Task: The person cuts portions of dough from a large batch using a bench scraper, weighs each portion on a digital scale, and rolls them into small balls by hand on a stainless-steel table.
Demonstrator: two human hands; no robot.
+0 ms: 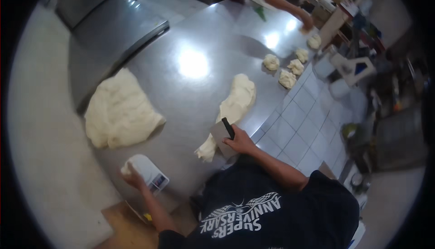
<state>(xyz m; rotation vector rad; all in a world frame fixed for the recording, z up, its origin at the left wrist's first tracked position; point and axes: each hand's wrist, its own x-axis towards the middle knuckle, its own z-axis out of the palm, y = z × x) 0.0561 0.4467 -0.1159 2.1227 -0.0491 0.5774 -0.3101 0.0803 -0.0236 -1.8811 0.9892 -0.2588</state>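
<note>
"Dough strip [238, 97]?"
"Just ahead of the right hand [241, 141], fingers wrapped around the scraper [219, 135], forearm [277, 166] slanting inward."
"And the left hand [132, 178]?"
"At the scale [145, 166], pale dough [126, 168] by its fingers; how closed, I can't tell."

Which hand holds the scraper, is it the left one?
No, the right hand grips the scraper; the left hand is at the white scale.

Dough mound [118, 112] — left, scale [147, 169] nearer, dough strip [238, 97] — right
</note>
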